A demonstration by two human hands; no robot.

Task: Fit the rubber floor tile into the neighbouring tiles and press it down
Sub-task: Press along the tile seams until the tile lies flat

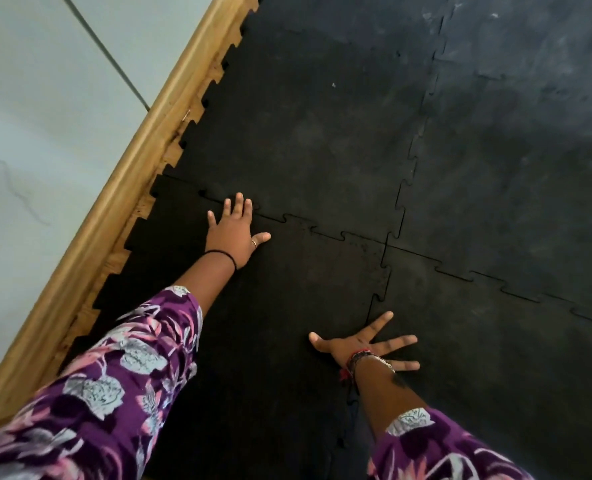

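A black rubber floor tile (280, 306) with jigsaw edges lies flat in the near left of the floor, its teeth meshed with the tile beyond (315, 140) and the tile to its right (488, 358). My left hand (235, 233) rests palm down at the far seam, fingertips over the joint. Flat on the right seam is my right hand (363, 344), fingers spread wide. Neither hand holds anything. Both arms wear purple flowered sleeves.
A wooden skirting board (121, 202) runs diagonally along the tiles' left edge, with a pale wall (45, 98) behind it. More interlocked black tiles (516, 133) cover the floor to the far right, some with dusty grey marks.
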